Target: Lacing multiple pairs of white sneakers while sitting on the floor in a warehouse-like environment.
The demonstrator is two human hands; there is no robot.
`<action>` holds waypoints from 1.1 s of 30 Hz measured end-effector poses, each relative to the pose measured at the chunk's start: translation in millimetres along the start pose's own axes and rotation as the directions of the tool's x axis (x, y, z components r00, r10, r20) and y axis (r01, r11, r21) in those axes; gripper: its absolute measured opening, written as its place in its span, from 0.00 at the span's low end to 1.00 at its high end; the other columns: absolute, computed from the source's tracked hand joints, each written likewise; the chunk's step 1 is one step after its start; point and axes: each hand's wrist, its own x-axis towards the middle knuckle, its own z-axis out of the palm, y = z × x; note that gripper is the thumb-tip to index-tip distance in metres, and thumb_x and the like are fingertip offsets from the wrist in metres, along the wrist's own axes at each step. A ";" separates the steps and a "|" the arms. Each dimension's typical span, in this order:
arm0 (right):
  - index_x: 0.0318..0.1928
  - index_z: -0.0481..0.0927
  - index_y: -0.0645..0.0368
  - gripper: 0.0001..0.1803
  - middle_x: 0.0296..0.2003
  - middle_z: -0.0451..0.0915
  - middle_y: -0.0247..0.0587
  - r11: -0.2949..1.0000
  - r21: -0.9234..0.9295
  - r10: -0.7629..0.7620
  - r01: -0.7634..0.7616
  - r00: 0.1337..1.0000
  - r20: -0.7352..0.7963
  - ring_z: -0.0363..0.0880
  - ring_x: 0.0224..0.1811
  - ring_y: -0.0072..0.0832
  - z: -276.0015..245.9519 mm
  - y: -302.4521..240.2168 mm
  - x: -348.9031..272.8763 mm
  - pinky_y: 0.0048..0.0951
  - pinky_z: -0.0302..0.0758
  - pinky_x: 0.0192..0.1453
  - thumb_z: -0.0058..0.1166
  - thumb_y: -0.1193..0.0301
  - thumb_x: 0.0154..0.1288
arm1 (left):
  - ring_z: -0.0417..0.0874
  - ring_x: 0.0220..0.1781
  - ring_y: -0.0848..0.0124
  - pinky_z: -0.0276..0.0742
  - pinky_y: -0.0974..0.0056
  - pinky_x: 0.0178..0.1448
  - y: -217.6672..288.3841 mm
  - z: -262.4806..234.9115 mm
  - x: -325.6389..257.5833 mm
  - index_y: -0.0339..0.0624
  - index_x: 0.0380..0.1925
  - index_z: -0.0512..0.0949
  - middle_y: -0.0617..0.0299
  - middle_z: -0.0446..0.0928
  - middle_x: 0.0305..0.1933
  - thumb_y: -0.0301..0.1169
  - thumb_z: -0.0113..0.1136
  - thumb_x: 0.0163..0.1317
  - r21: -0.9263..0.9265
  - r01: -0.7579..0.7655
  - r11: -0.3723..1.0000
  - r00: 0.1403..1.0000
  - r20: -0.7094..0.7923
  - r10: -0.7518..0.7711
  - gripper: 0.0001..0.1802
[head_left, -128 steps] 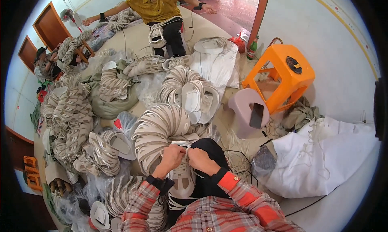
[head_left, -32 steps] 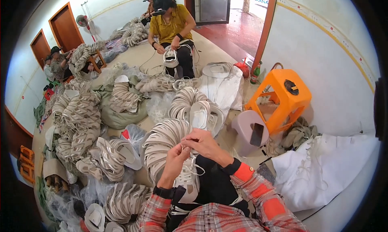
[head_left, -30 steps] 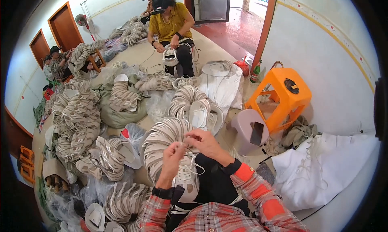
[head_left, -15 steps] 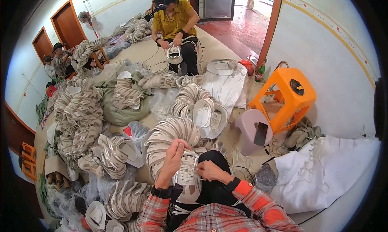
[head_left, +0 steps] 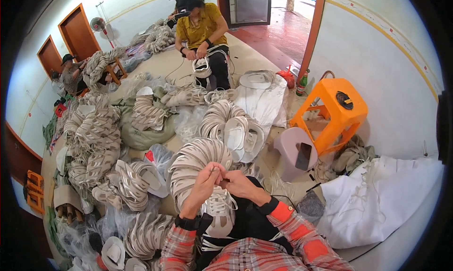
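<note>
A beige and white shoe upper [head_left: 220, 219] rests on my lap, toe toward me, with white laces [head_left: 219, 202] criss-crossed up its front. Just above its collar end my two hands meet, fingertips touching. My left hand [head_left: 206, 179] is closed in a pinch, and my right hand [head_left: 239, 185] pinches right beside it. They appear to grip the shoelace, though the fingers mostly cover its end. A loose loop of lace curves out at the upper's right side. Close behind my left hand fans a curved stack of nested uppers [head_left: 188, 169].
More stacked uppers [head_left: 99, 129] and plastic bags fill the left side. At right stand a pale stool [head_left: 288, 150] bearing a phone [head_left: 303, 156], an orange stool [head_left: 325, 101] and a white sack [head_left: 377, 200]. A person in yellow [head_left: 203, 30] sits ahead, working on an upper.
My right hand has moved up and left from the upper's right side to meet my left hand. The left hand has stayed almost in place. The person ahead has shifted slightly.
</note>
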 end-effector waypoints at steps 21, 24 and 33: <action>0.48 0.73 0.61 0.18 0.41 0.76 0.38 0.083 0.831 0.634 -0.550 0.673 0.382 0.76 0.39 0.28 30.6 143.7 6.9 0.33 0.76 0.43 0.56 0.72 0.57 | 0.71 0.48 0.40 0.68 0.46 0.51 -124.2 -81.3 -59.3 0.44 0.66 0.44 0.33 0.65 0.50 0.28 0.55 0.53 0.747 0.461 0.479 0.823 -0.562 0.084 0.43; 0.41 0.73 0.60 0.13 0.40 0.75 0.41 0.056 0.953 0.559 -0.298 0.800 0.218 0.77 0.43 0.30 62.6 70.1 25.4 0.36 0.78 0.47 0.58 0.77 0.55 | 0.76 0.38 0.39 0.73 0.46 0.42 -116.6 -97.9 -59.6 0.43 0.65 0.46 0.33 0.70 0.42 0.27 0.50 0.54 0.756 0.554 0.349 0.799 -0.600 0.033 0.38; 0.37 0.74 0.62 0.11 0.31 0.78 0.41 0.948 0.309 0.195 -0.075 0.904 -0.381 0.75 0.31 0.27 184.6 6.7 23.6 0.28 0.71 0.36 0.54 0.68 0.59 | 0.78 0.43 0.44 0.73 0.50 0.47 -110.6 -164.3 -36.1 0.32 0.61 0.47 0.29 0.71 0.46 0.27 0.52 0.49 0.879 0.209 0.428 0.978 -0.187 -0.093 0.39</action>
